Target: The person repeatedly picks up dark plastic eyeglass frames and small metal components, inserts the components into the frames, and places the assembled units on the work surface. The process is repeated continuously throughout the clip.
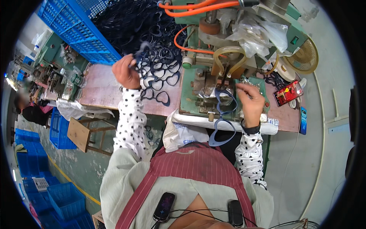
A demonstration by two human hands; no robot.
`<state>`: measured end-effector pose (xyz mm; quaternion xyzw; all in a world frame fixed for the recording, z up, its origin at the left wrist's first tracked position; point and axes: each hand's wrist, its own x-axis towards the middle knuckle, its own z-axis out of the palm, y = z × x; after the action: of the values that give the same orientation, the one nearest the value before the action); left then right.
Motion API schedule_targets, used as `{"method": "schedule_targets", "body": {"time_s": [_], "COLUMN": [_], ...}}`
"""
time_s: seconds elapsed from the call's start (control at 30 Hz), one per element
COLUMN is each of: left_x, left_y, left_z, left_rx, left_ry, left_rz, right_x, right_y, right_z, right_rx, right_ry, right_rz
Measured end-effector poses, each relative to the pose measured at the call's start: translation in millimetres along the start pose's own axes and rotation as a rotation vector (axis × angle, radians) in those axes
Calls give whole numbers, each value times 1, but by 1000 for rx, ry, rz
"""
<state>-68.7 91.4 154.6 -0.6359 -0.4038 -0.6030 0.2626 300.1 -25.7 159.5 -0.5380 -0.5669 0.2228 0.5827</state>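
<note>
Left hand: the left hand is raised over the far left part of the tabletop, fingers closed around a dark heart-shaped glasses frame lifted off the pile, probably to separate one from the tangle.
Pile: a heap of dark heart-shaped frames spills from the blue crate at the far edge down toward the near edge, within easy reach of that hand.
Right hand: the right hand hovers over the green machine, wrist bent down, fingertips pinched together on something too small to make out, beside the tray of small shiny parts.
Frame on machine: another blue frame lies on the machine's bed, its lower half hanging over the near edge toward the lap; it looks set there for the machine to work on.
Arms: both spotted sleeves reach forward, elbows low, the left one stretched farther out.
Right side: a red device rests near the right edge, by a fan.
</note>
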Motion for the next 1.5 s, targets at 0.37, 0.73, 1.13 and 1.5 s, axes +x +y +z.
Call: {"method": "schedule_targets", "body": {"time_s": [0.37, 0.73, 1.13, 1.5], "left_x": [-54, -17, 48, -18], "left_y": [13, 8, 163, 196], "left_z": [38, 28, 6, -11], "left_rx": [-555, 68, -530, -873], "left_ry": [99, -15, -419, -539], "left_rz": [-608, -102, -311, 421], "right_x": [0, 4, -4, -2], "right_y": [-26, -30, -24, -8], "right_z": [24, 43, 46, 36], "right_rx": [45, 264, 309, 158], "right_ry": [-54, -32, 15, 76], "right_rz": [139, 151, 178, 62]}}
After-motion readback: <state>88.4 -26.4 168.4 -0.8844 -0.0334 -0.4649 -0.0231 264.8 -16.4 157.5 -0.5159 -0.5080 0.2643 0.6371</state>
